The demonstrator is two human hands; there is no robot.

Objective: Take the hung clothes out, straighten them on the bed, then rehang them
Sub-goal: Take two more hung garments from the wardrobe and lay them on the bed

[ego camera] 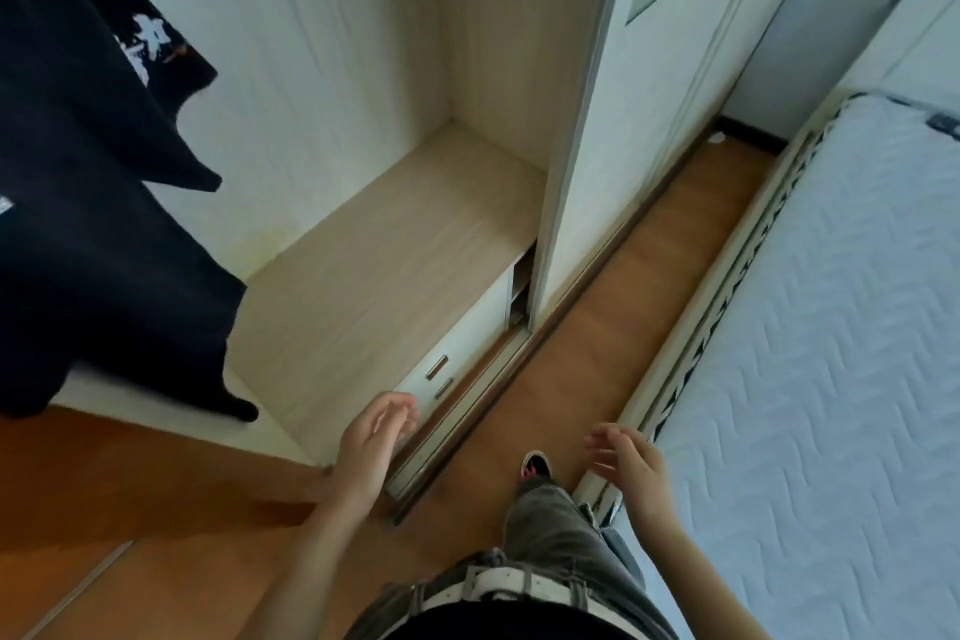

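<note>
Waist: white belt (498, 582) over grey trousers (550, 530), directly below the camera; one shoe (535, 465) with pink marks shows on the floor.
Left hand (371, 442): bare, grip apart, fingers loosely curled, holding nothing; over the wardrobe's bottom edge near the sliding track (467, 416).
Right hand (631, 463): bare, grip apart, fingers spread, holding nothing; just beside the mattress edge.
Floor (597, 327): orange-brown wood, a narrow strip running between wardrobe and bed.
Bed (831, 353): right side; white quilted mattress with a zigzag stitch and a patterned side band; nothing lies on the part in view.
Wardrobe (389, 250): open compartment, pale wood shelf and walls; white drawer fronts with two metal handles (439, 374) below the shelf.
Sliding door (613, 120): white, pushed right, covering the neighbouring section.
Hung clothes: black garment (88, 203) with white print, hanging at upper left, its hem over the shelf's left end.
Obstruction: garment hides the wardrobe's left part; hanger and rail out of frame.
</note>
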